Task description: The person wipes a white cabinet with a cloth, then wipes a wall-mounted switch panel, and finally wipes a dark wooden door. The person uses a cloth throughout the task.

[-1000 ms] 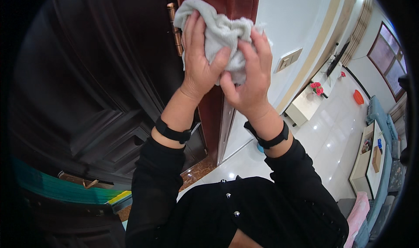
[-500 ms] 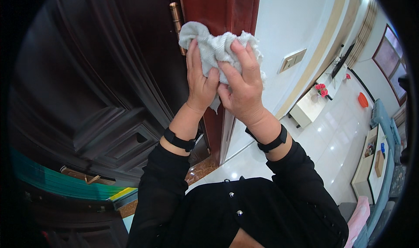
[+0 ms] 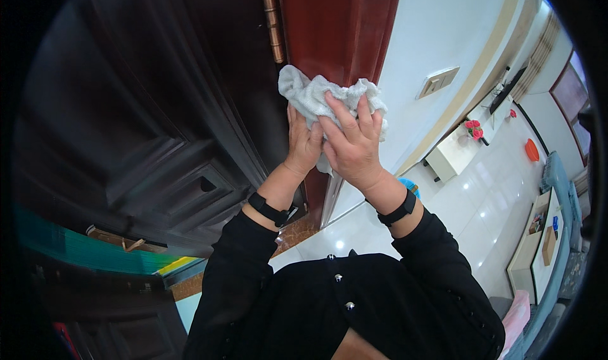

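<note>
A crumpled white cloth (image 3: pixel 308 93) lies against the reddish-brown door frame (image 3: pixel 335 34), bunched beneath both of my hands. My left hand (image 3: pixel 301 146) holds its left side, fingers pointing up and partly hidden by the cloth's folds. On its right side, my right hand (image 3: pixel 354 143) presses down with the fingers slightly spread. The two thumbs are close together near the middle. Just above the cloth's left corner is a copper-coloured hinge (image 3: pixel 273 23), joining the frame to a dark panelled door (image 3: pixel 152 113).
Right of the frame, a white wall carries a switch plate (image 3: pixel 438 82). A blue object (image 3: pixel 410 187) shows on the floor beside my right forearm. Farther right are a low white cabinet (image 3: pixel 448 159), an orange basin (image 3: pixel 531 150) and a coffee table (image 3: pixel 537 258). The door's handle (image 3: pixel 130 243) is lower left.
Both hands and the cloth have slid down the frame, from beside the hinge to below it. The view has shifted slightly, and the blue object has appeared by my right forearm.
</note>
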Available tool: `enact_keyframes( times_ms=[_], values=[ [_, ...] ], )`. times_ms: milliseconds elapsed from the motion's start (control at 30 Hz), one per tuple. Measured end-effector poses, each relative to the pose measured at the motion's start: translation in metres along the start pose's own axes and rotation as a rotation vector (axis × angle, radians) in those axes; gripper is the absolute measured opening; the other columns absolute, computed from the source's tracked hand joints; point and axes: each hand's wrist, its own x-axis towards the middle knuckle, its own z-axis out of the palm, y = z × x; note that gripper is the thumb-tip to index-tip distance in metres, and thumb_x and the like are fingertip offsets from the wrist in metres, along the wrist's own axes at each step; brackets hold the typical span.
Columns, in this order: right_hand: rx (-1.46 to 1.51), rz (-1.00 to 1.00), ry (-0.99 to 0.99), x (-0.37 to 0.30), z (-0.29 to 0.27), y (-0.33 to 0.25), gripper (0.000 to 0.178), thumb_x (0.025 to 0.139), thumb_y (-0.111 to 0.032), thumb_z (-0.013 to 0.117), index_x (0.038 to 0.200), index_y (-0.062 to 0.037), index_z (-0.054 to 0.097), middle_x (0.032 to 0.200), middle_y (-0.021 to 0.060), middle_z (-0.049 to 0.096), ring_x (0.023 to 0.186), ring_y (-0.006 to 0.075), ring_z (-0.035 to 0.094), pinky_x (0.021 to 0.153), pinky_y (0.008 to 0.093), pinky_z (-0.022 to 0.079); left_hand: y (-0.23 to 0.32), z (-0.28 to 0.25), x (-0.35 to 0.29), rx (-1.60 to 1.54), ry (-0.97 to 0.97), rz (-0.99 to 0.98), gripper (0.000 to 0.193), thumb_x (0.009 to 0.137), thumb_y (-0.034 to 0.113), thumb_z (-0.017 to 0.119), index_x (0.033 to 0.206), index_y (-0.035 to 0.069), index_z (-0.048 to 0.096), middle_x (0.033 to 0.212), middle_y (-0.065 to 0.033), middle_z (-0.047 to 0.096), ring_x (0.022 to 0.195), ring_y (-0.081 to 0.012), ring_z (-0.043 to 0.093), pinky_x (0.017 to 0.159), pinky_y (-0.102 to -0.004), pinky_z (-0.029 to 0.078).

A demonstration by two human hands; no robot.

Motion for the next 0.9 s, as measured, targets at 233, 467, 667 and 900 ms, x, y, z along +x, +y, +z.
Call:
enact_keyframes(
  times_ms=[233,467,667,900],
  values=[
    [-0.014,-0.012,-0.025,-0.019,0.007,0.002,0.034,0.078,-0.01,0.069,0.111,-0.0166,0.068,0.148,0.0029,0.051,0.142,0.0378,0.031,0.103,0.0516,0.028,-0.012,0.013,-0.019,0.001,0.073,-0.016,0.072,0.101,0.059,0.032,0.149,0.006,0.038,0.153,-0.0215,0.032,0.141,-0.0426,0.027,0.119,-0.0505,0.017],
    [-0.035,0.003,-0.052,-0.028,0.006,0.0,0.041,0.075,0.0,0.066,0.113,-0.0154,0.07,0.143,0.0039,0.056,0.141,0.0366,0.035,0.106,0.048,0.029,-0.001,0.015,-0.03,-0.232,0.086,-0.196,0.06,0.101,0.041,0.048,0.147,0.004,0.04,0.152,-0.0213,0.034,0.141,-0.0403,0.032,0.118,-0.0468,0.022],
    [0.092,0.039,-0.022,-0.022,0.002,0.0,0.044,0.075,0.006,0.063,0.115,-0.0096,0.07,0.142,0.0065,0.057,0.143,0.0372,0.034,0.112,0.0453,0.032,0.009,0.01,-0.017,-0.231,0.103,-0.12,0.054,0.1,0.035,0.05,0.143,0.003,0.045,0.15,-0.0217,0.039,0.139,-0.0406,0.035,0.117,-0.0465,0.025],
    [0.173,0.034,0.075,0.007,-0.007,0.008,0.03,0.085,-0.006,0.067,0.114,-0.0088,0.069,0.139,0.0077,0.059,0.134,0.0395,0.046,0.106,0.0462,0.038,0.026,0.004,0.013,-0.198,0.087,-0.056,0.055,0.101,0.039,0.048,0.143,0.003,0.045,0.149,-0.0218,0.041,0.139,-0.0407,0.037,0.116,-0.0469,0.026]
  ],
)
